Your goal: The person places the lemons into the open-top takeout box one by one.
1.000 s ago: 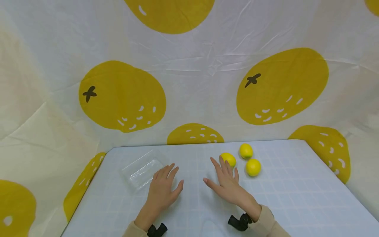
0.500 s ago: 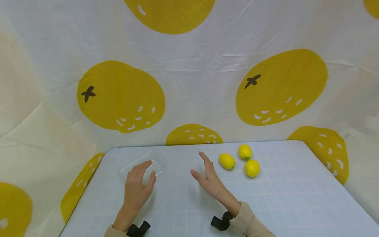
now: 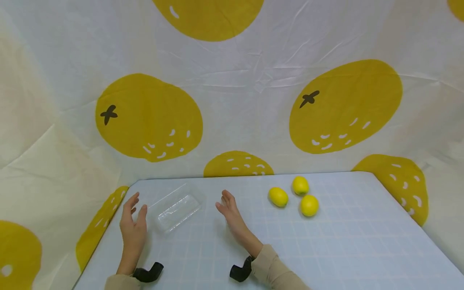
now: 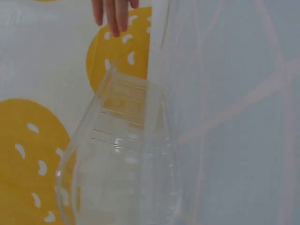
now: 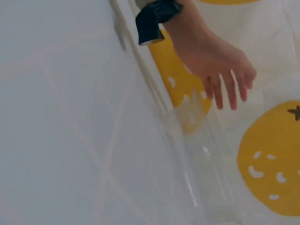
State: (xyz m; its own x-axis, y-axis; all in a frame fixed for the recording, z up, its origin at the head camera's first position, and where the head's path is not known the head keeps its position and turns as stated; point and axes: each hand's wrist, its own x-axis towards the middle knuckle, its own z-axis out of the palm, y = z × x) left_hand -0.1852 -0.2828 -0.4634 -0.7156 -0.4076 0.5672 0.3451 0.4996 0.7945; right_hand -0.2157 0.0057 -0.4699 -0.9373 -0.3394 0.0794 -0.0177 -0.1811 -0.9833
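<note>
A clear plastic tray (image 3: 178, 212) lies at an angle on the left half of the table. My left hand (image 3: 133, 231) hovers just left of it, fingers slightly bent and holding nothing. On the tray's right side is my right hand (image 3: 235, 221), also holding nothing, with a gap between it and the tray. In the left wrist view the tray (image 4: 124, 173) fills the lower middle, and fingertips of the right hand (image 4: 112, 14) show at the top. The right wrist view shows the left hand (image 5: 213, 61) beyond the blurred tray (image 5: 206, 164).
Three yellow lemons, a left one (image 3: 278, 197), a back one (image 3: 300, 185) and a front one (image 3: 309, 205), sit close together at the back right of the table (image 3: 344, 241). A cloth (image 3: 246, 121) with printed fruit hangs behind the table. Each wrist bears a black camera mount.
Both hands have moved left. The left one has passed over the tray to its left side; the right one has left the lemons for the tray's right. Tray and lemons stay put.
</note>
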